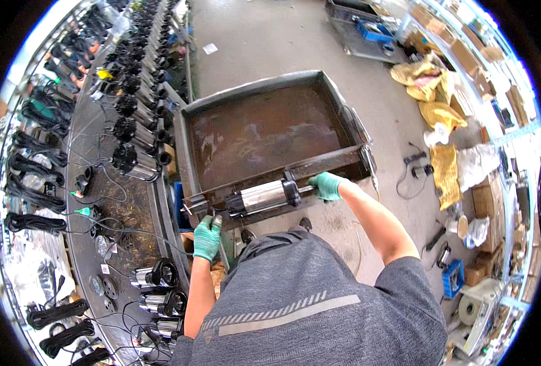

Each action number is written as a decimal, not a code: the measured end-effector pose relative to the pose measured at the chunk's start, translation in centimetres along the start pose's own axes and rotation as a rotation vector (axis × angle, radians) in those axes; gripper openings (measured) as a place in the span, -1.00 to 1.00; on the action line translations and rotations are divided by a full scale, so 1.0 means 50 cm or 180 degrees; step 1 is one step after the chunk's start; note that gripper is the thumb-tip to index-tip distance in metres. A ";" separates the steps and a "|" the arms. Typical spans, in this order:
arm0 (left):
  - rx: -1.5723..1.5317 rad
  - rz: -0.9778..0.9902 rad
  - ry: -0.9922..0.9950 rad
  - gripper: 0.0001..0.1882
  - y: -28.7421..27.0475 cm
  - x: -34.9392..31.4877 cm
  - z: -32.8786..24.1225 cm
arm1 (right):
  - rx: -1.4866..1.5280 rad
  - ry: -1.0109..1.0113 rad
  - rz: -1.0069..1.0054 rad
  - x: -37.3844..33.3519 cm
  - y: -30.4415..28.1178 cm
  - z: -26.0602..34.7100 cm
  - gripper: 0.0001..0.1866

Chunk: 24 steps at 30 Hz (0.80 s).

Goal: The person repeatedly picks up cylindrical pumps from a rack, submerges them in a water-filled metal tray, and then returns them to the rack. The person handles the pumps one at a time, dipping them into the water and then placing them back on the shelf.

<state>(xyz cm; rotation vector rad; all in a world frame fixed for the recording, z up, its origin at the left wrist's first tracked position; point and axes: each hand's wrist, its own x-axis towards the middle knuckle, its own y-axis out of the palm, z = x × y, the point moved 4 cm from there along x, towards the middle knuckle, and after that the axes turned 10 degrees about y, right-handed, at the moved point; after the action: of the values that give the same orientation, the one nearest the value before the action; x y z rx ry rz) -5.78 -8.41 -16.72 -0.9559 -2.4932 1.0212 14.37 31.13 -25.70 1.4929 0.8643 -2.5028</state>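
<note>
A pump [261, 198] with a shiny silver cylinder and black ends lies on its side along the near rail of a metal tank [255, 82]. At its right end, my right hand [327, 186], in a green glove, is closed around a metal rod [307, 190]. Beside the pump's left end is my left hand [207, 239], also green-gloved. Its fingers are bent around something too small to make out, close to a metal fitting [195, 204] on the tank's corner. Brown, murky liquid covers the tank's bottom.
Left of the tank runs a workbench [133, 207] with a long row of similar pumps [136, 161] and loose black cables. Coiled cables [35, 222] line the shelf beyond. Yellow sacks [446, 177], a blue crate [453, 279] and cardboard boxes [484, 207] stand at the right.
</note>
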 end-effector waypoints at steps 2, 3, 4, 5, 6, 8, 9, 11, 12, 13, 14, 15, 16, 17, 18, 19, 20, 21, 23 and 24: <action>-0.0271 0.0049 -0.0105 -0.60 -0.002 -0.006 0.005 | 0.0594 -0.0721 -0.0183 -0.055 -0.002 0.032 -0.57; -0.0219 -0.0010 0.0073 -0.61 -0.006 -0.002 -0.004 | 0.1012 -0.0587 -0.0225 -0.061 -0.006 0.033 -0.54; -0.0239 0.0004 0.0059 -0.61 -0.007 -0.003 -0.011 | 0.1942 -0.0619 -0.0201 -0.079 -0.006 0.029 -0.54; -0.0257 0.0015 0.0042 -0.61 -0.009 -0.005 -0.018 | 0.2273 -0.0617 -0.0231 -0.081 0.001 0.021 -0.59; -0.0283 0.0026 0.0041 -0.61 -0.006 -0.001 -0.024 | 0.2604 -0.0615 -0.0281 -0.084 0.001 0.010 -0.64; -0.0329 -0.0068 0.0070 -0.64 -0.009 0.005 -0.033 | 0.2885 -0.1001 -0.0438 -0.060 0.012 -0.027 -0.71; -0.0421 -0.0188 0.0036 -0.65 -0.016 0.008 -0.047 | 0.3021 -0.1200 -0.0527 -0.049 0.014 -0.044 -0.75; -0.0157 -0.0644 0.0686 -0.66 -0.020 0.001 -0.001 | 0.3782 -0.1337 -0.0728 -0.045 0.012 -0.069 -0.80; -0.0551 -0.0490 0.0087 -0.64 -0.042 0.022 -0.048 | 0.4189 -0.1354 -0.0896 -0.052 0.015 -0.100 -0.83; -0.0429 -0.0517 -0.0089 -0.61 -0.070 0.022 -0.073 | 0.4536 -0.1292 -0.1063 -0.078 0.008 -0.100 -0.82; -0.0336 -0.0514 -0.0236 -0.58 -0.089 0.027 -0.093 | 0.4659 -0.1015 -0.1403 -0.080 0.008 -0.141 -0.80; -0.0634 -0.0463 -0.0125 -0.58 -0.113 0.031 -0.129 | 0.5119 -0.1034 -0.1600 -0.086 0.006 -0.170 -0.79; -0.0923 -0.0426 -0.0035 -0.57 -0.140 0.027 -0.165 | 0.5569 -0.1057 -0.1775 -0.093 0.006 -0.192 -0.79; -0.1296 -0.0451 -0.0071 -0.57 -0.162 0.018 -0.194 | 0.5643 -0.1018 -0.1909 -0.109 -0.005 -0.209 -0.79; -0.1670 -0.0449 -0.0096 -0.57 -0.180 0.017 -0.224 | 0.5986 -0.1024 -0.2256 -0.110 -0.006 -0.241 -0.80; -0.1586 -0.0303 0.0245 -0.55 -0.203 0.015 -0.257 | 0.6169 -0.0902 -0.2451 -0.104 -0.009 -0.266 -0.81; -0.1632 -0.0056 0.0337 -0.56 -0.218 0.019 -0.282 | 0.6364 -0.0767 -0.2689 -0.103 -0.011 -0.299 -0.82; -0.1622 0.0048 0.0384 -0.57 -0.224 0.019 -0.301 | 0.6433 -0.0586 -0.2872 -0.097 -0.016 -0.313 -0.83; -0.1668 0.0169 0.0471 -0.57 -0.202 0.020 -0.329 | 0.6249 -0.0334 -0.2837 -0.085 -0.025 -0.324 -0.83; -0.1726 0.0188 0.0512 -0.56 -0.176 0.024 -0.345 | 0.6154 -0.0206 -0.2822 -0.084 -0.025 -0.329 -0.83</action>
<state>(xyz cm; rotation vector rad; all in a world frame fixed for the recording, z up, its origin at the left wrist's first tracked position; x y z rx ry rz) -2.60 -3.36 1.75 -1.2047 -2.6602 0.2545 28.88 39.86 -27.54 0.9296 -2.0513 -3.9823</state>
